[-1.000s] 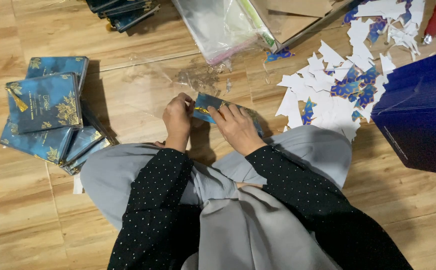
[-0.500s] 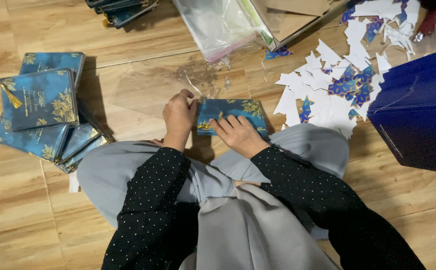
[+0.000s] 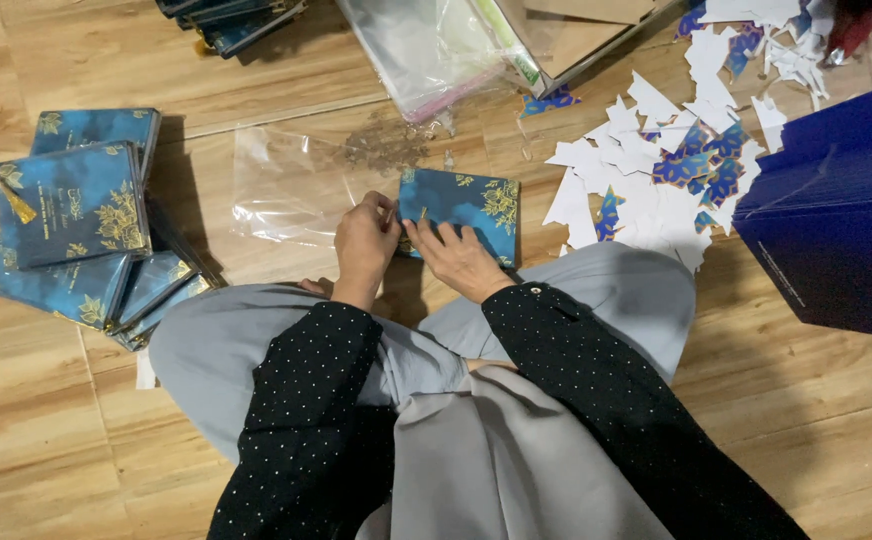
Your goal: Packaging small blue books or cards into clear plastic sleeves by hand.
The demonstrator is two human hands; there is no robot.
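Wooden plank floor [image 3: 76,400] underneath everything, seen from above over crossed legs in grey cloth and black dotted sleeves. At the right edge, a big dark blue box [image 3: 841,215], side wall facing up, contents not visible. Along the top, a brown cardboard carton [image 3: 581,25] lying open, inside hidden, with a bundle of clear plastic bags [image 3: 421,45] spilling out beside it. Left of the knees, a loose pile of blue gold-flowered cards [image 3: 71,225], several fanned over one another, the top one carrying a yellow tassel [image 3: 16,200]; a second, darker stack of the same cards [image 3: 231,20] cut off by the top edge. Right of centre, a heap of white and blue paper offcuts [image 3: 656,170], scattered between the carton and the dark blue box, just beside the right knee. Flat on the floor in front of the knees, an empty clear plastic sleeve [image 3: 296,185], mouth direction not possible to tell, its right end reaching toward the hands. At that end, a single blue card with gold floral corners [image 3: 471,205], lying flat on the floor straight ahead of the crossed legs, between the sleeve and the offcuts. Left hand [image 3: 364,245] curled at the card's left edge, fingers bunched together and pinching that edge or something small there, too small to tell. Right hand [image 3: 456,258] palm down on the card's lower left part, fingers slightly spread and pressing it to the floor.
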